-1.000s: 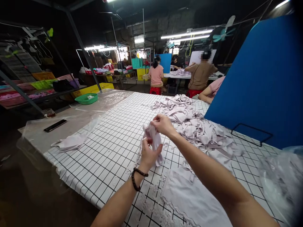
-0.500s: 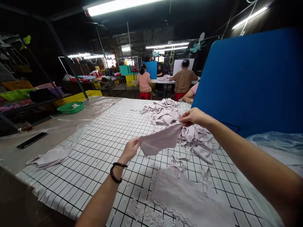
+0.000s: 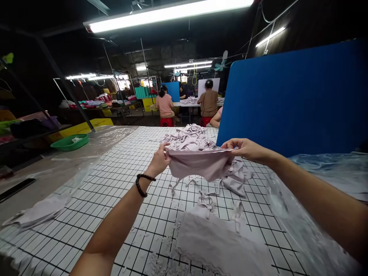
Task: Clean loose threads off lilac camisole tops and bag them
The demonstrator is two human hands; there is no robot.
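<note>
Stretched between my hands above the table is a pale mauve strappy garment (image 3: 198, 163), its straight edge up and a thin strap dangling at the left. My left hand (image 3: 161, 159), with a dark beaded bracelet on the wrist, pinches its left end. The right end is pinched by my right hand (image 3: 240, 148). Below it lies a flat pale garment (image 3: 218, 245) with a wavy edge and straps pointing away from me. Behind my hands is a heap of similar garments (image 3: 189, 140), which partly continues under my right hand.
A grid-patterned cover (image 3: 115, 191) lies on the table, with small fabric scraps (image 3: 163, 264) near me. One garment (image 3: 40, 211), a phone (image 3: 17, 188) and a green basin (image 3: 70, 142) are at left. A blue board (image 3: 293, 99) and clear plastic (image 3: 299, 214) stand right. Co-workers (image 3: 165, 101) sit beyond.
The held garment has turned from slanted to level and its strap now hangs down. Both hands keep their hold, my left hand slightly higher. The view has shifted to the right.
</note>
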